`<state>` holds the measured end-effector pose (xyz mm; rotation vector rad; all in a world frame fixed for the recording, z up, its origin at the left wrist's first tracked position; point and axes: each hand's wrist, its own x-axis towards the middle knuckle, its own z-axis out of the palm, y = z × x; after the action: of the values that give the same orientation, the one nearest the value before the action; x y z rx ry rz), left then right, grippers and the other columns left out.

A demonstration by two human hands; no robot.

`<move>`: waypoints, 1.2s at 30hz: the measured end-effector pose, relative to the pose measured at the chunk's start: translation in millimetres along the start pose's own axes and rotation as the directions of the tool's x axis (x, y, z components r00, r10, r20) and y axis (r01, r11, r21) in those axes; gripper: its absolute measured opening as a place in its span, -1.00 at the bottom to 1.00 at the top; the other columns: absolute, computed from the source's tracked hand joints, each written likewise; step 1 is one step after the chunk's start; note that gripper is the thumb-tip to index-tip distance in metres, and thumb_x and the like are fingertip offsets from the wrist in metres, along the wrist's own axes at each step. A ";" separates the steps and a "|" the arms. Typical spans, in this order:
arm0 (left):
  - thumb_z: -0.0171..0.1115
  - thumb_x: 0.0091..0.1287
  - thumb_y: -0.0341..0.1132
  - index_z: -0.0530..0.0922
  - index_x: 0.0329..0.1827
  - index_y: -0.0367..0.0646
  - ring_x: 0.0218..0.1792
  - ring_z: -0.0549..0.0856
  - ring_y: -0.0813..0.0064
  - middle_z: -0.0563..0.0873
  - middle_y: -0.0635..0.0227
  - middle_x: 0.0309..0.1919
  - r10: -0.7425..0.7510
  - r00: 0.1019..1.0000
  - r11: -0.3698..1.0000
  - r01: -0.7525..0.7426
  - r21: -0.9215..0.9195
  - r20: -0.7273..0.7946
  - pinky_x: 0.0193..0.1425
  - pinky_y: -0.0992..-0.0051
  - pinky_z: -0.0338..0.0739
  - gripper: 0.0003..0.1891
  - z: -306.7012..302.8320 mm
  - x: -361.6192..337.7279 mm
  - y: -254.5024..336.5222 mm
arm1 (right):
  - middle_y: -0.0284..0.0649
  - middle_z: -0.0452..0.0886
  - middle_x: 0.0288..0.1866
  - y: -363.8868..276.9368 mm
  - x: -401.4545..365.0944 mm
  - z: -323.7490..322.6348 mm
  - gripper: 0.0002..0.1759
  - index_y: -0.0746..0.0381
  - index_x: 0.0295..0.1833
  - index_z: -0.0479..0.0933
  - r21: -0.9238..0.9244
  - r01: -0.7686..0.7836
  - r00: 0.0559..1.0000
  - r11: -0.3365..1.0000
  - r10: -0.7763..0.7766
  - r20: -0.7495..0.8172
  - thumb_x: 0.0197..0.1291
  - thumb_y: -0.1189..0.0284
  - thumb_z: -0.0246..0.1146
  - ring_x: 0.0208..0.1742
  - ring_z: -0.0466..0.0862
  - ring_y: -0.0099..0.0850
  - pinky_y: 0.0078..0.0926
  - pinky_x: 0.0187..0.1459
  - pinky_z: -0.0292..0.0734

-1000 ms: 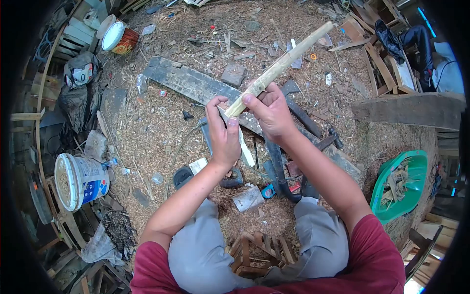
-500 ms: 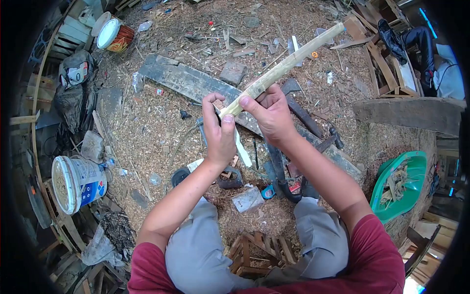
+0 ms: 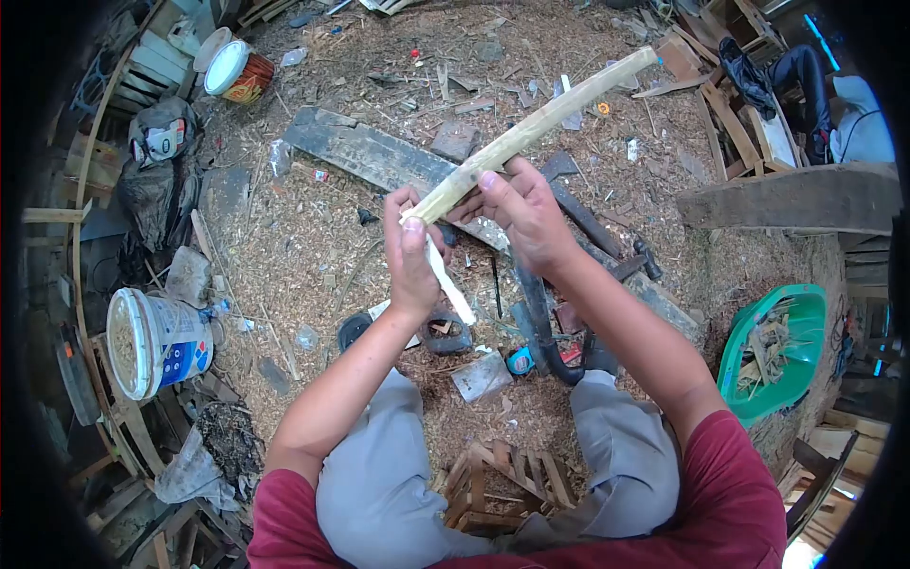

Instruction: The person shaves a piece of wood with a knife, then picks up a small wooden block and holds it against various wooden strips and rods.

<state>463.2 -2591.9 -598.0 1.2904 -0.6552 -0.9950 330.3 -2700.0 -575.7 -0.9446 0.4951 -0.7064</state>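
A long pale wooden stick [image 3: 559, 109] slants from lower left to upper right above the ground. My left hand [image 3: 410, 251] grips its lower end, thumb on top. Further up the stick, my right hand [image 3: 526, 213] is closed round it, with the thumb on its near side. Below my left hand hangs a thin white strip [image 3: 449, 286]; whether it is attached to the stick I cannot tell. Beneath both hands lies a dark weathered plank [image 3: 365, 156] on the chip-covered ground.
A hammer [image 3: 648, 260] and a dark curved tool [image 3: 538, 318] lie by the plank. A green basin [image 3: 806, 346] with wood scraps stands right, a white bucket [image 3: 142, 343] left. A grey block [image 3: 482, 377] sits between my feet. A curved beam [image 3: 787, 201] juts in from the right.
The stick has tilted slightly flatter, and my left hand has moved a little to the left. The view has shifted slightly. Both hands still hold the stick.
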 end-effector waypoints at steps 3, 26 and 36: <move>0.02 0.38 0.38 0.25 0.21 -0.07 -0.60 0.42 0.62 0.39 0.43 -0.56 -0.006 1.000 1.000 0.006 -0.003 -0.017 -0.54 0.57 0.39 -0.30 -11.0 -14.5 -0.9 | -0.08 0.67 0.00 -5.5 -17.2 -7.2 -0.64 0.30 0.27 0.38 -0.064 -0.029 1.000 0.998 0.029 0.001 0.57 0.28 0.09 -0.04 0.75 -0.31 -0.34 0.03 0.63; -0.01 0.46 0.23 0.29 0.22 0.01 -0.46 0.50 0.64 0.39 0.45 -0.22 -0.108 0.978 0.985 0.129 -0.116 0.177 -0.51 0.55 0.49 -0.47 8.1 -92.2 -29.1 | -0.15 0.69 -0.10 -13.1 -129.2 -37.8 -0.68 0.28 0.16 0.45 -0.203 0.064 0.956 0.977 -0.118 -0.268 0.58 0.24 0.09 -0.19 0.71 -0.47 -0.49 -0.09 0.60; 0.03 0.37 0.33 0.27 0.25 0.00 -0.53 0.47 0.64 0.41 0.42 -0.40 -0.101 0.974 0.995 0.099 0.021 0.202 -0.51 0.57 0.46 -0.35 11.8 -100.2 -29.1 | -0.20 0.70 -0.18 -15.3 -147.6 -43.2 -0.74 0.26 0.02 0.48 -0.063 0.040 0.925 0.997 -0.061 -0.376 0.55 0.26 0.15 -0.28 0.69 -0.51 -0.50 -0.18 0.56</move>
<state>400.7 -2508.5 -611.3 1.2512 -0.7580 -1.2191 197.0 -2621.9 -572.5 -0.8760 0.8363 -0.9329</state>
